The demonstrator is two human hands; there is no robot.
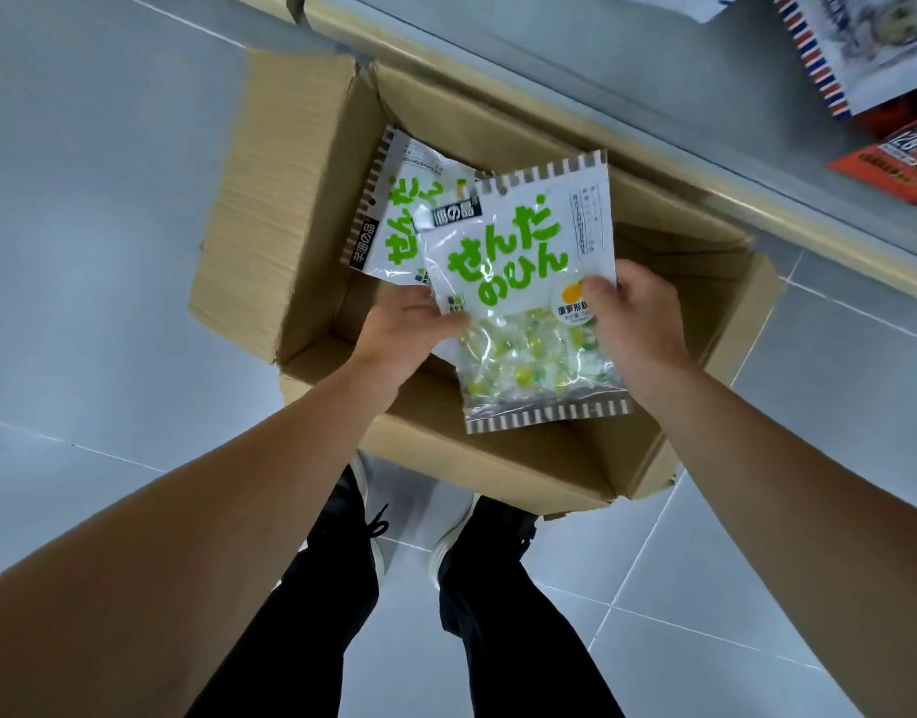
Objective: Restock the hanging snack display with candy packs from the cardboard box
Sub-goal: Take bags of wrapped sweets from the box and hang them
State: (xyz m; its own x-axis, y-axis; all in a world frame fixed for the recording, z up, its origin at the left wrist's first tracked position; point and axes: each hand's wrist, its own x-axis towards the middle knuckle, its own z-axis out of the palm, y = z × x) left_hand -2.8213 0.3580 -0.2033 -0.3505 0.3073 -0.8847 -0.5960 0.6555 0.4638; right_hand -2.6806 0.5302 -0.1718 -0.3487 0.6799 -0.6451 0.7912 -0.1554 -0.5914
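An open cardboard box [270, 209] stands on the floor in front of my feet. Above its opening I hold two white candy packs with green lettering. The front candy pack [523, 261] shows wrapped green and yellow sweets through its clear lower part. My right hand [635, 323] grips its right edge, thumb on the front. My left hand [407, 323] pinches its left edge and also holds the second candy pack [394, 215], which fans out behind to the left. The box's inside looks bare where it shows.
A beige shelf base [653, 142] runs diagonally behind the box. Packaged goods [860, 44] lie on the shelf at the top right. Grey floor tiles [83, 199] spread to the left and right. My shoes [456, 551] stand just before the box.
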